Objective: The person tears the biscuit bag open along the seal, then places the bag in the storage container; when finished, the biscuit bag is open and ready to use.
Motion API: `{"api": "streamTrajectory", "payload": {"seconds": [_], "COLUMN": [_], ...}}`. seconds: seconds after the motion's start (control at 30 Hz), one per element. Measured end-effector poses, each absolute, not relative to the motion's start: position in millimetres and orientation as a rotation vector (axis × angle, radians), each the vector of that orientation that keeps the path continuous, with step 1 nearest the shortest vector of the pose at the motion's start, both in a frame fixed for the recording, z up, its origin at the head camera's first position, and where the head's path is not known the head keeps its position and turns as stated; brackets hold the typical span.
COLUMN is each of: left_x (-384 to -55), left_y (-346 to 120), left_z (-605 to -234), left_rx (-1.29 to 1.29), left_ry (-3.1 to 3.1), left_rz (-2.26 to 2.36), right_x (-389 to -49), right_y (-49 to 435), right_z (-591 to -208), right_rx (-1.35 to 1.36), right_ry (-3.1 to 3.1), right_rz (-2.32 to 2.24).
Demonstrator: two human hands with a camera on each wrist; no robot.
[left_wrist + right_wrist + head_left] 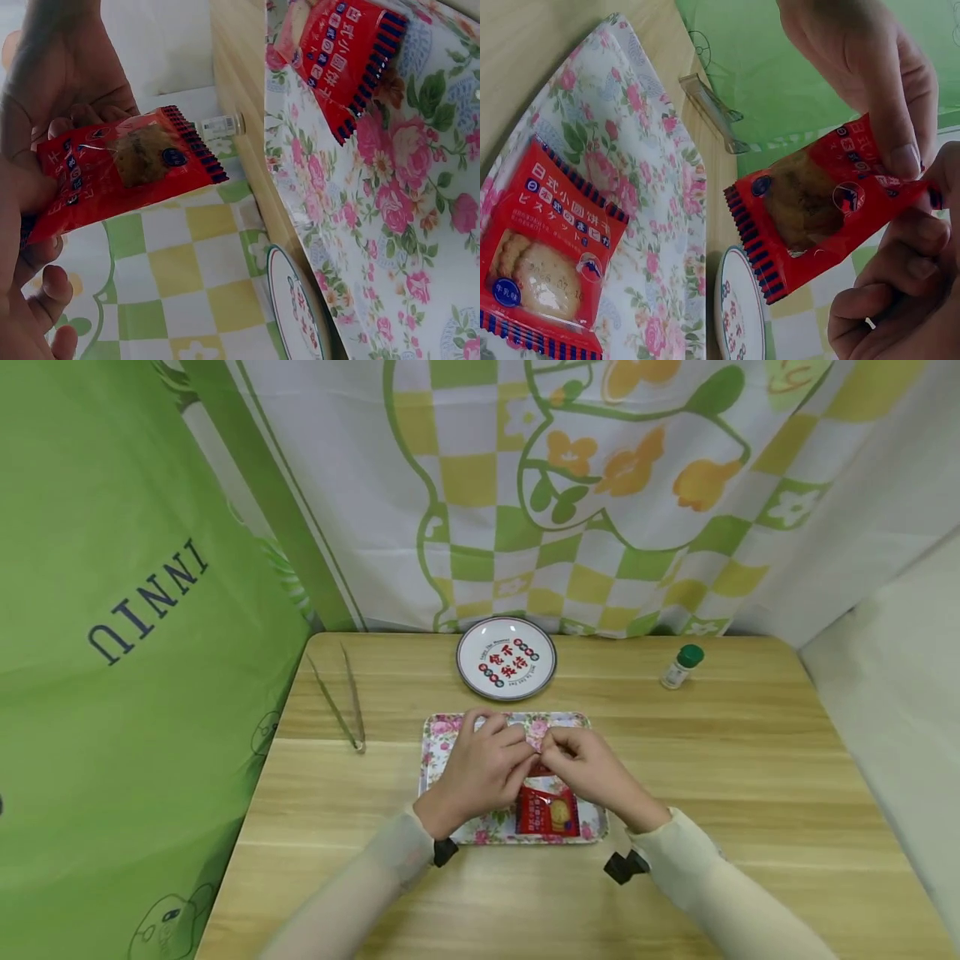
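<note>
Both hands meet over a floral tray and hold one red biscuit packet by its end. My left hand pinches that end, and the right hand grips it right beside. The packet's other end, with a dark blue striped seal, points away from the fingers. A biscuit shows through its clear window, and the wrapper looks whole in the parts that show. The gripped edge is partly hidden by fingers. On the tray, below the hands, lies a second red biscuit packet, with round biscuits visible through its window.
Behind the tray stands a round white plate with red lettering. Metal tongs lie at the left of the wooden table. A small bottle with a green cap stands at the back right. Patterned cloth hangs along the back edge.
</note>
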State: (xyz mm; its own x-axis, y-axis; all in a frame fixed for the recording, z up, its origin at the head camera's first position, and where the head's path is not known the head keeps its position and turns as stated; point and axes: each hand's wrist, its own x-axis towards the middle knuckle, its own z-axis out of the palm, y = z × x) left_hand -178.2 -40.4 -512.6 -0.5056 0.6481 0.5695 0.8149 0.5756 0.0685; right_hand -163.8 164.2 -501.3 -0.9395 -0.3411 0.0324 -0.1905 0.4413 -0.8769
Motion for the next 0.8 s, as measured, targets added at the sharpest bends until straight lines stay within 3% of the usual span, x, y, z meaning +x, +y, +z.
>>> {"api": "streamTrajectory", "payload": {"seconds": [0.8], "left_x": [-166], "left_y": [-40], "left_z": [-516], "left_rx": [-1.177], "left_ry": [-2.256], "left_rz": [-0.490], "right_x": [-169], "right_y": [193], "right_z": [-518], "right_rx": [-0.289], "right_ry": [2.563], "right_rz": [-1.518]}}
